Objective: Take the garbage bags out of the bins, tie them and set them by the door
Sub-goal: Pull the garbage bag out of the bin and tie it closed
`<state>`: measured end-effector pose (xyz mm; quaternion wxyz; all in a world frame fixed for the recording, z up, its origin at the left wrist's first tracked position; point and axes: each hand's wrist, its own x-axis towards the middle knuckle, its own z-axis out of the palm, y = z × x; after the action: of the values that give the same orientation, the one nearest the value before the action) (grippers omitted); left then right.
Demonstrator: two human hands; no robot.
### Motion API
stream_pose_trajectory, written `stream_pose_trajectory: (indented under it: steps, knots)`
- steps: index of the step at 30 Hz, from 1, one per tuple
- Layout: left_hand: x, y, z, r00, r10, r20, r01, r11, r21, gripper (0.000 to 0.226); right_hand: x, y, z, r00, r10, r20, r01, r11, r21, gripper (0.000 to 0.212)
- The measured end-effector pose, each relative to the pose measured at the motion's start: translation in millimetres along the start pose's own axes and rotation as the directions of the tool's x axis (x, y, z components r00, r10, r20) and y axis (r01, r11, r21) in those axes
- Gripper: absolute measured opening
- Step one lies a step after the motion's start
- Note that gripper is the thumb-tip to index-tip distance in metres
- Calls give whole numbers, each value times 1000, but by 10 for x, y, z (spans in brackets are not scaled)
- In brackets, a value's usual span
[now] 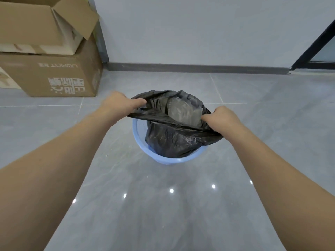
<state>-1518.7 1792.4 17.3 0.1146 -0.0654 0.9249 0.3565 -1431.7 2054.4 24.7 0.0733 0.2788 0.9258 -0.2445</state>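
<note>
Cardboard boxes stand stacked at the far left against the wall, the upper one with its flaps open. Next along, the left hand reaches in over the tiled floor and has its grip closed on the left edge of the black garbage bag, thumb and fingers pinching the plastic at the rim. The bag sits in the middle, its lower body down inside the pale blue bin while its mouth is drawn up and stretched open above the bin's rim; something greyish and crumpled shows inside. Further right, the right hand holds the opposite edge of the bag in a tight fist, fingers curled round a bunched fold of plastic. At the far right a dark door frame meets the floor, well apart from the bin.

By the look of it, the step in hand is the first one: lifting the bag clear of the bin, with tying and carrying not yet begun. The next move seems to call for an even upward pull from both sides, keeping the mouth level so nothing spills, then gathering the two edges together for a knot.
</note>
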Motion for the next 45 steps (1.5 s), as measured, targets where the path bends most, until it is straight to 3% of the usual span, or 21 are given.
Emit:
stream_pose_trajectory:
  steps: [4, 7, 9, 12, 15, 18, 22, 24, 27, 30, 33, 36, 41, 45]
  knots:
    - [7, 22, 96, 993, 116, 7, -116, 983, 141, 36, 51, 104, 46, 998, 70, 8, -69, 994, -87, 19]
    - [52, 54, 187, 980, 181, -79, -163, 968, 191, 36, 155, 218, 68, 993, 121, -1, -121, 993, 7, 14]
    - [89, 93, 246, 976, 184, -118, -177, 982, 65, 37, 245, 274, 73, 990, 136, -45, -127, 977, 169, 8]
    - [148, 209, 304, 986, 131, -106, -160, 923, -350, 32, 332, 247, 51, 988, 118, -98, -58, 880, 472, 8]
    - [183, 346, 325, 996, 68, -60, -90, 729, -679, 25, 327, 116, -8, 995, 100, -22, -49, 650, 758, 17]
    - [150, 418, 298, 1000, -7, 20, 21, 467, -884, 24, 291, 2, -108, 994, 90, 54, -88, 439, 894, 16]
    - [120, 401, 168, 987, -2, 162, 162, 74, -984, 31, 234, -58, -247, 993, -26, 112, -107, 147, 983, 16]
    - [99, 382, 106, 984, 19, 177, 177, -4, -984, 32, 184, -83, -306, 988, -90, 123, -117, 70, 991, 19]
    - [59, 363, 56, 987, -21, 159, 160, 4, -987, 30, 119, -109, -379, 987, -109, 115, -113, 24, 993, 20]
    - [-1, 421, 2, 988, -67, 137, 139, 31, -990, 31, 81, -119, -452, 995, -31, 95, -94, 20, 995, 15]
    - [-82, 609, -75, 984, -10, 177, 177, 18, -984, 23, 36, -145, -586, 998, 31, 52, -52, -14, 999, 19]
    - [-189, 972, -115, 984, 45, 174, 175, -29, -984, 33, -49, -174, -809, 998, 60, 13, -9, -61, 998, 26]
    - [-710, 1731, -67, 942, 251, 225, 247, -63, -967, 29, -322, -97, -1268, 984, 112, -142, 143, -3, 990, 25]
    - [-1166, 2135, 77, 878, 389, 278, 304, -6, -953, 26, -533, 232, -1715, 945, 170, -280, 251, 172, 953, 39]
